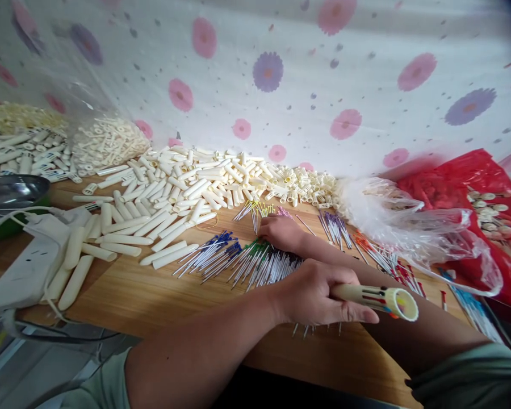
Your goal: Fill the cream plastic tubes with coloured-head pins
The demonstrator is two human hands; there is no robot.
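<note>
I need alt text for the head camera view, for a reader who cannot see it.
A left hand grips a cream pen barrel while the right hand touches coloured refills on a wooden table. Cream barrels lie heaped behind.

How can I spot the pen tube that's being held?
Find the wooden table and the left hand nearest the camera. The pen tube sticks out of its fist, pointing right. Unlike the loose cream tubes piled behind, it shows coloured bits at its open end.
</note>
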